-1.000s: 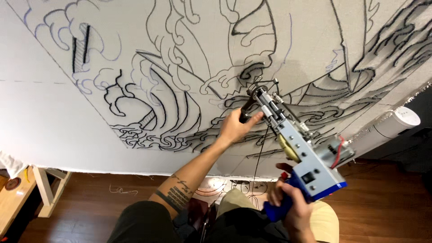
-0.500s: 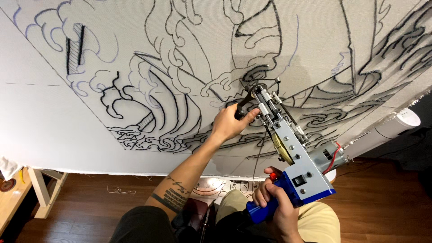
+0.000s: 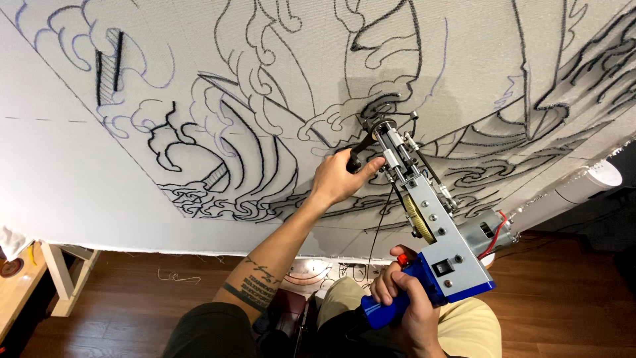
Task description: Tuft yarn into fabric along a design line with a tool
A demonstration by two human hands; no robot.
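Note:
A grey and blue tufting gun (image 3: 434,232) points its needle end into a stretched white cloth (image 3: 265,86) drawn with black wave and scale outlines. My left hand (image 3: 341,178) grips the gun's black front handle close to the cloth. My right hand (image 3: 404,305) is closed around the blue rear grip, low in the view. Black yarn runs from the gun's tip down past its body. Tufted black lines fill parts of the drawing around the needle.
A wooden frame leg (image 3: 63,282) stands at the lower left on a dark wood floor (image 3: 563,298). A white tube (image 3: 576,192) lies along the cloth's lower right edge. My knees in tan trousers (image 3: 470,328) are below the gun.
The gun and both hands have shifted slightly left and upward along the drawn line, with the needle still against the cloth.

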